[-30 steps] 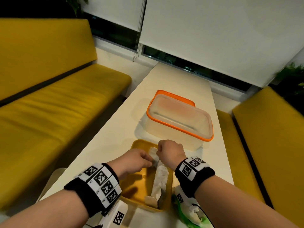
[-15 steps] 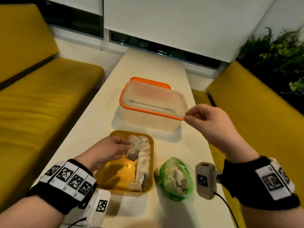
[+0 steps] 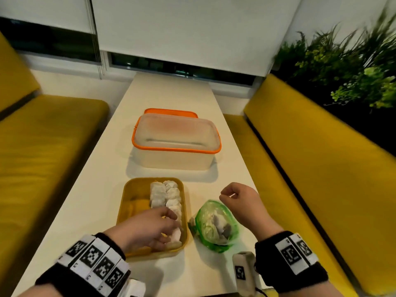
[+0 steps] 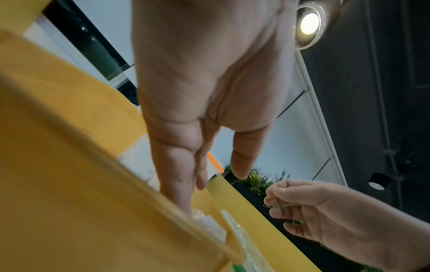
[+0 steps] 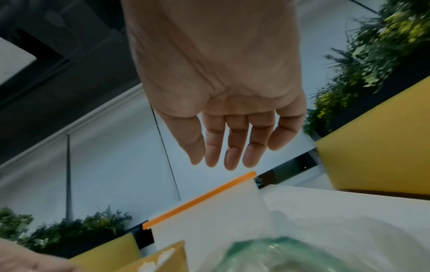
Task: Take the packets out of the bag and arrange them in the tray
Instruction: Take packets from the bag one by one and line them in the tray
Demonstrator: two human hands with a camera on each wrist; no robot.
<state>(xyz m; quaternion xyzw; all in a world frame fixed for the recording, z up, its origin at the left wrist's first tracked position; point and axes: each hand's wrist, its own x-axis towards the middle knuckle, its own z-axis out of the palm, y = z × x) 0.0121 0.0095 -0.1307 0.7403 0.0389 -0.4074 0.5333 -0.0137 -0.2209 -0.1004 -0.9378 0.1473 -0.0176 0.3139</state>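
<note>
1. The yellow tray (image 3: pixel 128 202) sits on the white worktop (image 3: pixel 100 168), close in front of the person. Its right half already holds white packets (image 3: pixel 166 195) laid in two close rows running from the far end toward the near end. The left half of the tray floor shows bare yellow.

2. The green bag (image 3: pixel 216 226) lies on the worktop just beside the tray's right wall. Pale packets still show through its thin plastic, so the bag is not emptied. How many are left inside I cannot tell.

3. The left hand (image 3: pixel 150 226) reaches into the near end of the tray. In the left wrist view its fingers (image 4: pixel 179 184) point straight down onto a white packet there, thumb apart from them. It looks to be pressing or nudging the packet into line rather than gripping it.

4. The right hand (image 3: pixel 240 200) hangs in the air above the far edge of the bag, touching nothing. The right wrist view shows its fingers (image 5: pixel 230 147) loosely bent with the palm empty.

5. A clear box with an orange rim (image 3: pixel 175 144) stands farther along the worktop, apart from the tray, and has no part in this step.

6. My reading: the task is roughly midway. One side of the tray is filled and tidy. What remains is to draw the rest of the packets from the bag and fill the bare left side.
</note>
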